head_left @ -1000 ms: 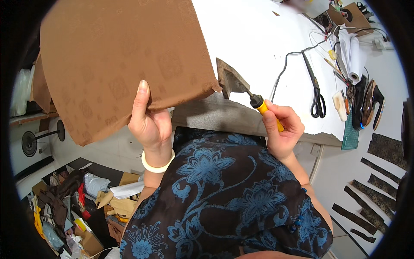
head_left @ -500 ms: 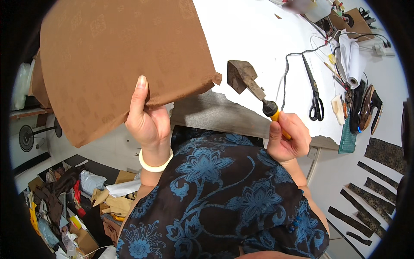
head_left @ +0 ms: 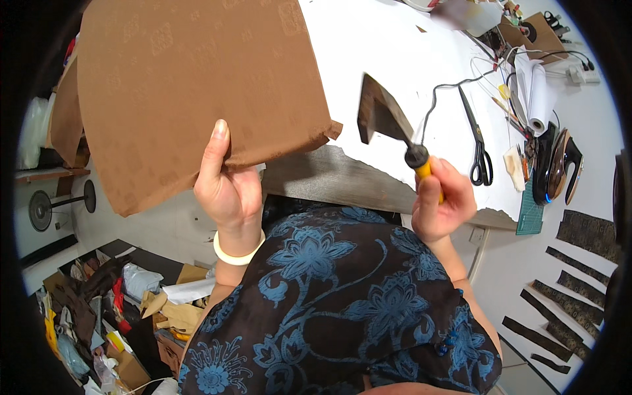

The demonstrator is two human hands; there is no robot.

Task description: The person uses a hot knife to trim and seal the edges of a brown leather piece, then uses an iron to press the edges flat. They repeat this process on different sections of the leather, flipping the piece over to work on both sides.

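A brown patterned fabric piece (head_left: 197, 85) hangs from my left hand (head_left: 227, 178), with my thumb on its upper face and my fingers under its near edge. A small folded tab sticks out at the fabric's right corner. My right hand (head_left: 444, 204) is closed round the yellow handle of a small hand iron (head_left: 385, 115). Its angled, darkened metal plate points up and away, apart from the fabric. Behind the tool, a black cord (head_left: 436, 97) runs over the white table covering.
On the right of the white-covered table (head_left: 368, 39) lie black scissors (head_left: 480, 145), a paper roll (head_left: 540, 105) and a green cutting mat (head_left: 530, 214). A larger iron (head_left: 563, 168) stands beyond. Dark fabric strips (head_left: 536, 339) hang at right; scraps (head_left: 131, 316) pile lower left.
The hand iron has turned in my right hand, its plate swinging up and showing another side. The brown fabric has shifted slightly right, still in my left hand.
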